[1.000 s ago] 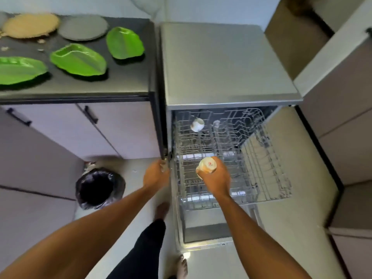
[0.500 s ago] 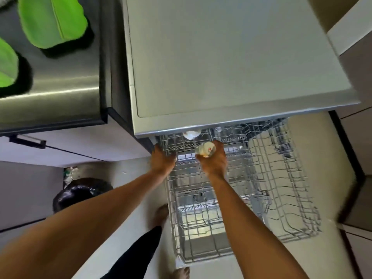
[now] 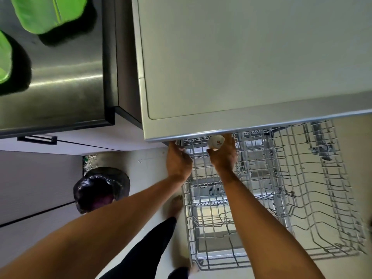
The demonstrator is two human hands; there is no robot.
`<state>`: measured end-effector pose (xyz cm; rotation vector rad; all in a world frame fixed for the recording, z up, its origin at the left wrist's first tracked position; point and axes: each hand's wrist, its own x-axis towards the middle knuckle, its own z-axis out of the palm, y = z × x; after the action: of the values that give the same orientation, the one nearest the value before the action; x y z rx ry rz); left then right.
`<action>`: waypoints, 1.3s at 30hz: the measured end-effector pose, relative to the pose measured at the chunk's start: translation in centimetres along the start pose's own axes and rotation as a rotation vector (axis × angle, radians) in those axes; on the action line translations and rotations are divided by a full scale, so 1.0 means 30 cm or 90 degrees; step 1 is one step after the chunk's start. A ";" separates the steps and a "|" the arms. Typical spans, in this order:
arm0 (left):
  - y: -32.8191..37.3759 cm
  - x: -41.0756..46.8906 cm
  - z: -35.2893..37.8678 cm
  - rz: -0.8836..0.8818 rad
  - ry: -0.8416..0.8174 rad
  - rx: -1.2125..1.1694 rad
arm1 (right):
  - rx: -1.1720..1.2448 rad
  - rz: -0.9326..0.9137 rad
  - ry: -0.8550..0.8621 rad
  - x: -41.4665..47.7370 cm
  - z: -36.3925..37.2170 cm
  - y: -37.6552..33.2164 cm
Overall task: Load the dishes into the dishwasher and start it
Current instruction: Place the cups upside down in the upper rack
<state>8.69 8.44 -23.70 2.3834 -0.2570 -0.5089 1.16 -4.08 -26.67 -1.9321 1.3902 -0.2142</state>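
The dishwasher (image 3: 241,61) stands open with its wire upper rack (image 3: 302,198) pulled out toward me. My right hand (image 3: 224,158) is closed around a small white cup (image 3: 216,142) with a red logo, held at the back left of the rack just under the dishwasher's front edge. My left hand (image 3: 178,161) grips the rack's left rim beside it. Any cup further back in the rack is hidden by the dishwasher top.
Green leaf-shaped plates (image 3: 48,13) lie on the dark counter (image 3: 60,87) to the left. A bin lined with a black bag (image 3: 100,188) stands on the floor beside the dishwasher. My leg and bare feet (image 3: 175,204) are next to the rack.
My view has leaned forward over the dishwasher. My right hand carried the cup from the rack's middle to its back left, and my left hand slid back along the rim.
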 end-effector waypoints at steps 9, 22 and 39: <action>0.019 -0.015 -0.010 0.038 0.015 -0.035 | -0.019 0.008 -0.064 0.029 0.016 0.029; 0.009 -0.011 -0.001 0.028 0.001 -0.051 | 0.072 -0.018 -0.050 0.006 0.007 0.070; -0.011 0.003 0.010 0.021 -0.015 -0.088 | -0.119 -0.195 -0.062 -0.006 -0.013 0.073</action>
<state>8.65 8.50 -24.17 2.2367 -0.2621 -0.5239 -0.76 -4.42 -27.76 -2.2761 1.0792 -0.1351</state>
